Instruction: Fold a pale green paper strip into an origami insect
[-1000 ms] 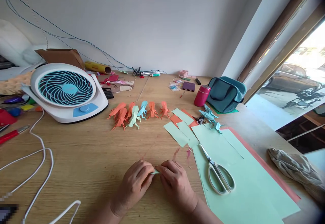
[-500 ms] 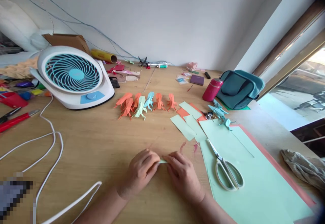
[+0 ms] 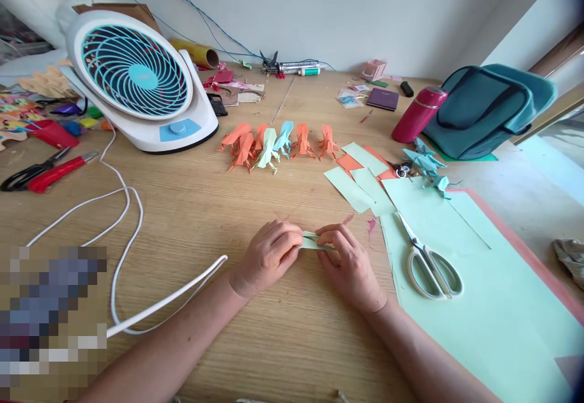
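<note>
Between my two hands is a small folded strip of pale green paper (image 3: 311, 240), with a crease or opening along its length. My left hand (image 3: 269, 254) pinches its left end, and my right hand (image 3: 351, 263) grips its right end with thumb and fingers. Both hands are low over the wooden table (image 3: 292, 342); parts of the paper are hidden behind the fingers. Beyond them stand several folded paper figures, among them an orange one (image 3: 302, 140), a pale green one (image 3: 268, 149) and a blue one (image 3: 285, 137).
White-handled scissors (image 3: 429, 269) lie on large pale green sheets (image 3: 493, 293) at right, near smaller cut pieces (image 3: 349, 190). Behind are a pink bottle (image 3: 418, 114) and a teal bag (image 3: 483, 111). At left are a fan (image 3: 141, 80), red-handled cutter (image 3: 59, 173) and white cable (image 3: 168, 296).
The camera view has shifted, tilting lower and turning left. The strip now shows more of its surface and a gap between its folds; both hands still hold it.
</note>
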A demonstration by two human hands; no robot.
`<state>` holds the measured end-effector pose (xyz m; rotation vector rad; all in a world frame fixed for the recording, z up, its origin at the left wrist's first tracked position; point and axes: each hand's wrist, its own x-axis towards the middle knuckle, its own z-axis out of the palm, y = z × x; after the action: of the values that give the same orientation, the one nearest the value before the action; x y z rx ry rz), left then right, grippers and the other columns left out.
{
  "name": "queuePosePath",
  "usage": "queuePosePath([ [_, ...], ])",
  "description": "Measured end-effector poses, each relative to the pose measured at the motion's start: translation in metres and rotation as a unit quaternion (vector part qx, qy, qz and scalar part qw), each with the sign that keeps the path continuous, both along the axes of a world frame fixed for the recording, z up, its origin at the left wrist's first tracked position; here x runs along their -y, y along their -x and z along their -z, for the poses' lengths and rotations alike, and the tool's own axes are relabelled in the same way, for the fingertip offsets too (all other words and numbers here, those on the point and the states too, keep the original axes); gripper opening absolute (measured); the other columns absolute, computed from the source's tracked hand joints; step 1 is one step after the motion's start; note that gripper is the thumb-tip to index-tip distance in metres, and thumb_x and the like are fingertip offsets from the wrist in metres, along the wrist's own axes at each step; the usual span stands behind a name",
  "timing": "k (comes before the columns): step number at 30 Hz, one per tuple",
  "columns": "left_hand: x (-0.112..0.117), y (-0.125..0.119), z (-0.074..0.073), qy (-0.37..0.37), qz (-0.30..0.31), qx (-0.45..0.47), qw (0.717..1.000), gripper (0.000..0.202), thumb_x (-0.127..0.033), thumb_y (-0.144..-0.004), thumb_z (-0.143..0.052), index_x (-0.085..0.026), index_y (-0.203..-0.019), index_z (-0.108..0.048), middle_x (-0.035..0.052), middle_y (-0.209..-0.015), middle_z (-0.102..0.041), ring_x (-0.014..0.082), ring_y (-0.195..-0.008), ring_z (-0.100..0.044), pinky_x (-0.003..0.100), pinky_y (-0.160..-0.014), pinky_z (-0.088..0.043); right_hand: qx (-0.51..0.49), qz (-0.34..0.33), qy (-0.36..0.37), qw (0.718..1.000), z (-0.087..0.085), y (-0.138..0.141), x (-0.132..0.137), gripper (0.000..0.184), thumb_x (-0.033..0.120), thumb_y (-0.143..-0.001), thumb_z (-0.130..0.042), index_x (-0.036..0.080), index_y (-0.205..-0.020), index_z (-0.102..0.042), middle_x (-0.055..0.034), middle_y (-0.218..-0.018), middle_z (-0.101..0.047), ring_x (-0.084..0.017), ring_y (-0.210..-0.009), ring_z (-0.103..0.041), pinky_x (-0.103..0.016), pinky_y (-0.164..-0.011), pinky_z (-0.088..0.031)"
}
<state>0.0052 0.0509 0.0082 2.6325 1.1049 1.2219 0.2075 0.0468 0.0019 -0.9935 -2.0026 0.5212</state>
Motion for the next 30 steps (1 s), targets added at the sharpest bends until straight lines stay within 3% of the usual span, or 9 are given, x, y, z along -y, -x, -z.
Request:
queuePosePath([
  [8, 0.0003, 0.0015, 0.0022, 0.037, -0.003, -0.042, 0.998, 0.017, -0.003, -0.089, -0.053, -0.02, -0.089, -0.055, 0.0025, -0.096, -0.07, 0.019, -0.097, -0.063, 0.035, -0.089, -0.047, 0.069, 0.017, -0.014, 0.997, 0.0004, -0.0007, -0.0007, 0.02, 0.004, -0.083, -0.055, 0.022, -0.091, -0.057, -0.0078, -0.105, -0.065, -0.021, -0.094, -0.06, -0.036, -0.082, -0.048],
  [12, 0.0007, 0.0012, 0.0026, 0.041, -0.022, -0.071, 0.996, 0.016, -0.004, -0.089, -0.054, -0.02, -0.086, -0.055, 0.0017, -0.09, -0.069, 0.0199, -0.094, -0.06, 0.035, -0.087, -0.045, 0.119, 0.038, -0.018, 0.992, 0.0027, -0.001, -0.0004, 0.019, 0.005, -0.082, -0.062, 0.021, -0.091, -0.06, -0.0065, -0.107, -0.066, -0.022, -0.094, -0.057, -0.038, -0.085, -0.042],
  [17, 0.0015, 0.0012, 0.0042, 0.06, -0.029, -0.08, 0.995, 0.019, -0.001, -0.085, -0.052, -0.02, -0.085, -0.054, 0.0002, -0.084, -0.067, 0.0191, -0.087, -0.058, 0.034, -0.082, -0.044, 0.148, 0.055, -0.029, 0.987, 0.0032, -0.0011, 0.0, 0.015, 0.009, -0.085, -0.065, 0.022, -0.092, -0.063, -0.0044, -0.094, -0.065, -0.022, -0.087, -0.054, -0.036, -0.078, -0.038],
  [24, 0.0003, 0.0013, 0.006, 0.077, 0.022, -0.106, 0.991, 0.012, -0.007, -0.09, -0.057, -0.019, -0.088, -0.057, 0.002, -0.084, -0.065, 0.0185, -0.084, -0.056, 0.031, -0.08, -0.048, 0.161, 0.031, -0.006, 0.986, 0.0037, -0.0003, -0.0005, 0.012, 0.009, -0.086, -0.063, 0.021, -0.087, -0.062, -0.0029, -0.087, -0.064, -0.019, -0.083, -0.056, -0.033, -0.076, -0.034],
  [30, 0.0012, 0.0014, 0.0068, 0.092, 0.027, -0.1, 0.99, 0.011, -0.007, -0.091, -0.057, -0.019, -0.089, -0.058, 0.0021, -0.086, -0.063, 0.0173, -0.085, -0.059, 0.033, -0.088, -0.05, 0.167, 0.025, -0.017, 0.985, 0.004, 0.0003, -0.0003, 0.009, 0.012, -0.09, -0.061, 0.02, -0.088, -0.063, -0.0031, -0.086, -0.064, -0.018, -0.081, -0.057, -0.032, -0.075, -0.035],
])
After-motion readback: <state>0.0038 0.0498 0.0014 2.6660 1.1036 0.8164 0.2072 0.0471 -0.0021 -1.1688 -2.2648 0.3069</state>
